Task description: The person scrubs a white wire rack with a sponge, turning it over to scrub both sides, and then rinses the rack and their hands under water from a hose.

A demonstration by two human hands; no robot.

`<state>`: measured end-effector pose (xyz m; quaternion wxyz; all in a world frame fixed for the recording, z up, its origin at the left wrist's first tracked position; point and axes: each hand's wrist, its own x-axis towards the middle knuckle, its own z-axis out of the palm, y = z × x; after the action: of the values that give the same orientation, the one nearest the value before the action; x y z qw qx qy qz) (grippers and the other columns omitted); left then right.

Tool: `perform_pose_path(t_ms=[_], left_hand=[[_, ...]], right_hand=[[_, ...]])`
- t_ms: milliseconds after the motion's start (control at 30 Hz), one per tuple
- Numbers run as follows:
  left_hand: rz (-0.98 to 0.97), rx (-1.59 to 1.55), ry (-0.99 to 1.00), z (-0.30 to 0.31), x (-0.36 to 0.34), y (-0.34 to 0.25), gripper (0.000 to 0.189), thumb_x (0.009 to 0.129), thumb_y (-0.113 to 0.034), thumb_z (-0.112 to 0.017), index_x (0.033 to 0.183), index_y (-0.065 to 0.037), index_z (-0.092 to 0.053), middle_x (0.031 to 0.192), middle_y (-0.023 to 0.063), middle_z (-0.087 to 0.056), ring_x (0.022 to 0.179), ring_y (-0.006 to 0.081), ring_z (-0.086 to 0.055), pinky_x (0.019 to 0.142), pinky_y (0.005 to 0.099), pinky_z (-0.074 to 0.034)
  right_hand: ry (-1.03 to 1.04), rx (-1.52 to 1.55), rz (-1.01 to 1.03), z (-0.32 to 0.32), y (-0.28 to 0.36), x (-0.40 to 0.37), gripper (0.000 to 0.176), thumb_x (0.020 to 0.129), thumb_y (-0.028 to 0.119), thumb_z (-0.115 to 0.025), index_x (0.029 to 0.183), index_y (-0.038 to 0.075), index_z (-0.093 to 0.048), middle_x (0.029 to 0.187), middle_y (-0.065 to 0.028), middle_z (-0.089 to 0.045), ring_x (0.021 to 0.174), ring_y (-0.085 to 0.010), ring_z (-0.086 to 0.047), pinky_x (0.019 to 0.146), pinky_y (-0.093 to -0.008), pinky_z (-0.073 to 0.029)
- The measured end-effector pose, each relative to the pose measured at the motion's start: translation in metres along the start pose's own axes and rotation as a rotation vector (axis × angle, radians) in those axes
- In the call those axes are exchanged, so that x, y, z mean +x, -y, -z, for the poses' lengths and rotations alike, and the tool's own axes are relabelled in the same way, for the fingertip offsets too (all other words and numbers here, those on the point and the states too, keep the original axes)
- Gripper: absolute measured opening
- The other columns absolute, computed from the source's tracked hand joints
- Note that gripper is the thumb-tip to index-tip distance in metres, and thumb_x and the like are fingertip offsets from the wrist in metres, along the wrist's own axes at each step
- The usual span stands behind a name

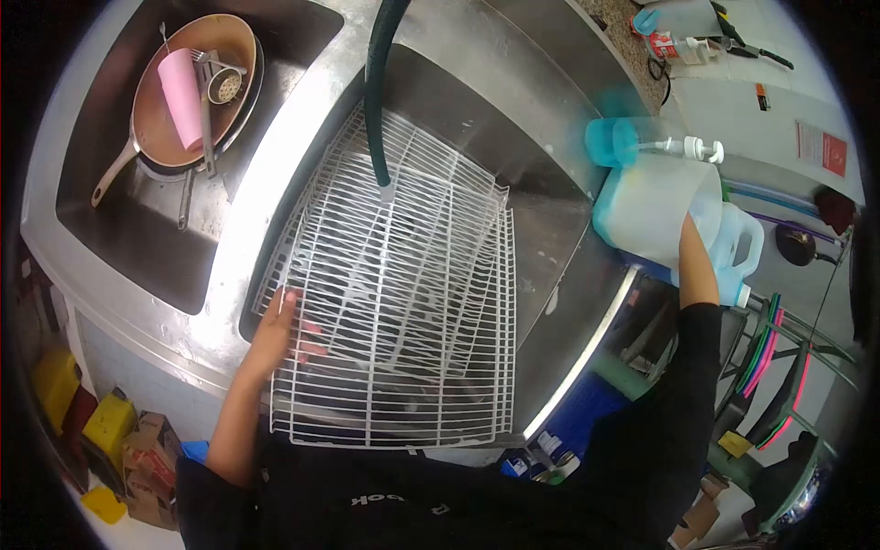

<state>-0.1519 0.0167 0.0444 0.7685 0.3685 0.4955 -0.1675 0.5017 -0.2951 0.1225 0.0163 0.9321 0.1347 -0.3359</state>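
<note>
A white wire rack (330, 385) leans in the right-hand sink basin, its near end over the front edge. My left hand (280, 335) is closed on the rack's left side, thumb above and fingers showing under the wires. At least one more wire rack (431, 151) lies beneath it, farther back. My right forearm (698, 275) reaches into a cut-open, cloudy white plastic container (646, 206) with blue at its left side. The container's wall hides my right hand, so its fingers do not show. A dark green hose (376, 101) hangs over the racks.
In the left basin (96, 174) lie a tan frying pan (151, 96), a pink cup (181, 96) and several utensils. Beyond the container stand a teal pump bottle (612, 142) and a jug with a handle (733, 243). A knife (765, 55) lies at the upper right.
</note>
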Motion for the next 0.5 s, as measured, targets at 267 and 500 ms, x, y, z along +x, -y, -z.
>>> perform_pose_path(t_ms=[267,500], left_hand=[[-0.002,0.081,-0.030,-0.004,-0.004,-0.006,0.059,0.091,-0.056,-0.033,0.129,-0.010,-0.033,0.086,0.0161,-0.059,0.061,0.0276,-0.065,0.043,0.0271,-0.043],[0.021,0.064,-0.012,-0.001,0.000,-0.005,0.063,0.091,-0.057,-0.032,0.132,-0.010,-0.029,0.088,0.0157,-0.059,0.063,0.0268,-0.066,0.043,0.0261,-0.043]], right_hand=[[-0.729,-0.363,0.129,0.033,0.065,-0.189,0.037,0.080,0.011,-0.053,0.115,0.001,-0.052,0.101,-0.0211,-0.062,0.088,-0.0359,-0.061,0.074,-0.0386,-0.050],[-0.062,0.556,0.535,-0.150,0.152,-0.275,0.050,0.076,0.008,-0.062,0.123,0.006,-0.047,0.110,-0.0098,-0.054,0.093,-0.0167,-0.054,0.084,-0.0303,-0.044]])
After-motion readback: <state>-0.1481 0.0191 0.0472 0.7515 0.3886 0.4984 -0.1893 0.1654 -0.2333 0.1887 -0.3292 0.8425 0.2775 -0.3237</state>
